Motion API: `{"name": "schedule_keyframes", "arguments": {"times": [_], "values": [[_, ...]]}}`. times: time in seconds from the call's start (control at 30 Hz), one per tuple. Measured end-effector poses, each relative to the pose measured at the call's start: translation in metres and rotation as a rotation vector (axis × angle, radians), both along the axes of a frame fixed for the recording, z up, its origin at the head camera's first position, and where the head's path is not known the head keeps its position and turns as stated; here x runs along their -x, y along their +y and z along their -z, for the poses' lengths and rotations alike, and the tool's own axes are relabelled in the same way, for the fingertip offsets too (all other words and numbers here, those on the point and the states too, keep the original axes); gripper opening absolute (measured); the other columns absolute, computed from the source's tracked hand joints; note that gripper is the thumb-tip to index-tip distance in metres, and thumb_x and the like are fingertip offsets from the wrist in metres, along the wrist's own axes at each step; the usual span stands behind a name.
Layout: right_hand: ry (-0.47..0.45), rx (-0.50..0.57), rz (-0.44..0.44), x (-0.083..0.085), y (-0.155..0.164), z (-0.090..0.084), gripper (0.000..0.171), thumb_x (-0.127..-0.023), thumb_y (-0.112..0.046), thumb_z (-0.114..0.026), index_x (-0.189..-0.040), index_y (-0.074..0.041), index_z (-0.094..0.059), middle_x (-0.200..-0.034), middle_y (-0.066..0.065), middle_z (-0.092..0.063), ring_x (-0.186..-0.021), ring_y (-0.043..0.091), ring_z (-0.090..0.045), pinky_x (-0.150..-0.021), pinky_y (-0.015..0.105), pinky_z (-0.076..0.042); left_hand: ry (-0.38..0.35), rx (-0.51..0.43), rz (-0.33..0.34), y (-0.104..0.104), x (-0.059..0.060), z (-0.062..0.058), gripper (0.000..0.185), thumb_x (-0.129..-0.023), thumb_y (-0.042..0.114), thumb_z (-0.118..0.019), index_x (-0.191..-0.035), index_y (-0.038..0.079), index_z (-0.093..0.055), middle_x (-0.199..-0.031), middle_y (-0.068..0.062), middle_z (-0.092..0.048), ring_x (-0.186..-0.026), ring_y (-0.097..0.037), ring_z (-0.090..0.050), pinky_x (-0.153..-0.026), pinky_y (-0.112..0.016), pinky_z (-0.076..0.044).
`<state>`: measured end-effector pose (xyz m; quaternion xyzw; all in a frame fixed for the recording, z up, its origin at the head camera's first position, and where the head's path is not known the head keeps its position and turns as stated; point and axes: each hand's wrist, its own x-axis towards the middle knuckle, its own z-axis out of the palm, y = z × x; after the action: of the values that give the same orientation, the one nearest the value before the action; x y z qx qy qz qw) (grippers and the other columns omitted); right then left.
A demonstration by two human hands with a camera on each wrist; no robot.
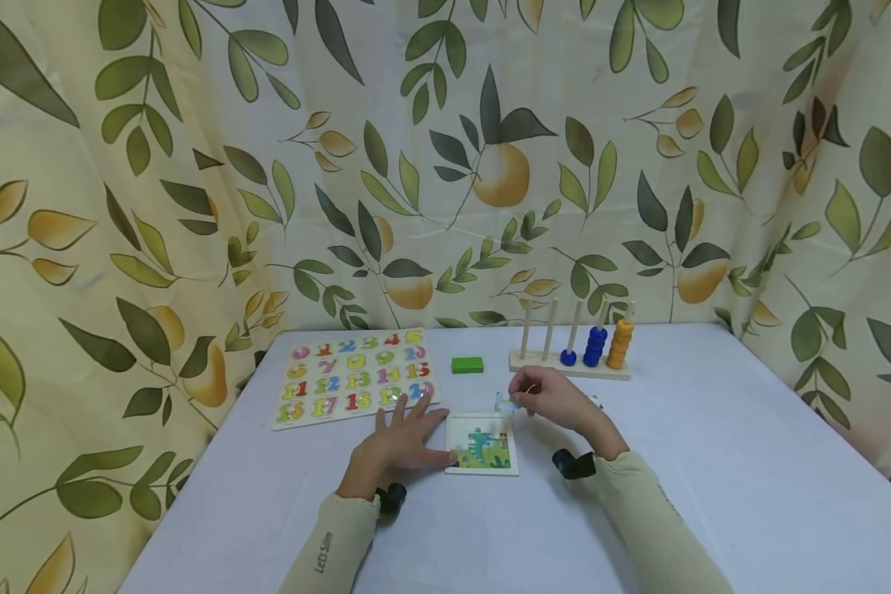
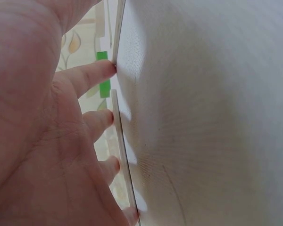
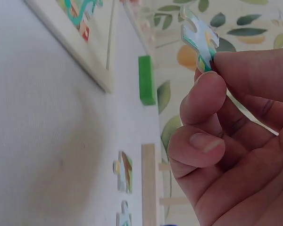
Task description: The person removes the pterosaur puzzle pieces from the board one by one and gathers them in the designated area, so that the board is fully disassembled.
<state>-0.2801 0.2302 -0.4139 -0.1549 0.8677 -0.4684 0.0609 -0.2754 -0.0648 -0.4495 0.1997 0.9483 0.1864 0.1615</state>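
A white-framed jigsaw tray lies on the table, partly filled with a green and teal dinosaur picture. My left hand is spread flat, its thumb at the tray's left edge and the other fingertips along the lower edge of the number board. Between thumb and index finger my right hand pinches a jigsaw piece, held up off the table to the right of the tray. In the right wrist view the piece is pale blue with teal and yellow, its notched side upward.
Behind the tray lies a green block. A wooden peg stand with blue and orange beads is at the back right. Loose jigsaw pieces lie between my right hand and the stand. A leaf-patterned curtain hangs behind the table.
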Motion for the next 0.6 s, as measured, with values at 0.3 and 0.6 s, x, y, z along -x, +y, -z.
{"name": "schedule_keyframes", "arguments": {"times": [0.3,0.6], "values": [[-0.001,0.009,0.071,0.002,0.017,0.002,0.015,-0.104,-0.003,-0.067,-0.116,0.005,-0.067,-0.107,0.013,-0.067,-0.089,0.029,-0.063,-0.08,0.044,-0.059,0.0,-0.001,-0.004,0.0,0.0,0.001,0.086,-0.092,0.062,-0.075,-0.166,0.032,-0.043,-0.18,-0.004,-0.013,-0.163,-0.043,0.001,-0.124,-0.073,-0.001],[-0.018,-0.038,0.13,0.007,0.031,0.01,0.011,-0.104,-0.001,-0.066,-0.113,0.004,-0.07,-0.104,0.012,-0.067,-0.086,0.024,-0.062,-0.077,0.037,-0.058,0.003,0.0,-0.002,0.0,0.0,0.0,0.085,-0.092,0.061,-0.075,-0.166,0.032,-0.042,-0.18,-0.004,-0.014,-0.163,-0.043,0.002,-0.124,-0.073,0.0]]}}
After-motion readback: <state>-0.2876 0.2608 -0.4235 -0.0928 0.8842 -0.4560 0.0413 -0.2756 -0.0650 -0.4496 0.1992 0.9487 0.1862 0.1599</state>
